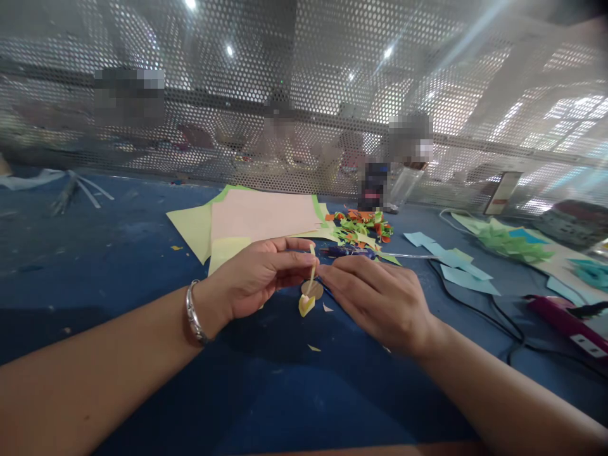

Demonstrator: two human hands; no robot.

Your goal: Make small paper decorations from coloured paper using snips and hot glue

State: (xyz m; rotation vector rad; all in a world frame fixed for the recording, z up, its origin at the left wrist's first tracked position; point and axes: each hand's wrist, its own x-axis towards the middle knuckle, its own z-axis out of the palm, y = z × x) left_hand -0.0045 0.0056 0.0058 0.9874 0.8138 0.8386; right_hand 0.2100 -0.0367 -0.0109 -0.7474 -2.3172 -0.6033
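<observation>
My left hand [259,275], with a silver bangle at the wrist, pinches a thin pale yellow paper strip [311,278] upright between thumb and forefinger. At the strip's lower end is a small folded yellow paper piece [306,306]. A round tan disc [312,289] shows just behind it. Closed fingers of my right hand [380,297] come in beside the strip from the right; whatever they grip is hidden. Just beyond that hand lies a blue-handled tool [351,251] with a pale shaft or cord running right.
Pink paper [266,212] and yellow sheets [190,231] lie beyond my hands. Orange and green paper scraps [363,227] are heaped nearby. Light blue papers [463,266], a black cable [458,304] and a magenta power strip [565,323] are rightward. A perforated metal screen [304,76] stands behind.
</observation>
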